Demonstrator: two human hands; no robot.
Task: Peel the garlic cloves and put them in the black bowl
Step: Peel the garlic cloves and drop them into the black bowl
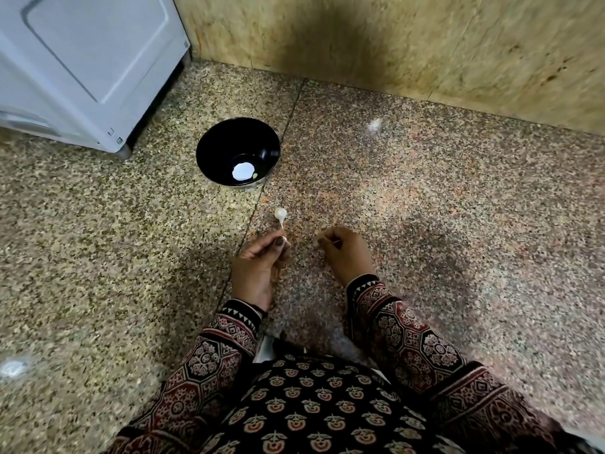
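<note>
A black bowl point(238, 152) stands on the speckled stone floor, ahead and left of my hands. A small pale clove point(254, 175) lies in its bottom beside a bright white reflection. My left hand point(258, 257) pinches the thin stem of a white garlic clove point(280, 213), which sticks up beyond my fingers. To the right, my right hand point(343, 250) is curled and pinches a thin strip of garlic skin point(322, 239). The two hands are a short way apart above the floor.
A white appliance point(85, 67) stands at the back left on a small foot. A mottled yellow stone wall point(425, 54) runs along the back. My patterned sleeves and lap fill the bottom of the view.
</note>
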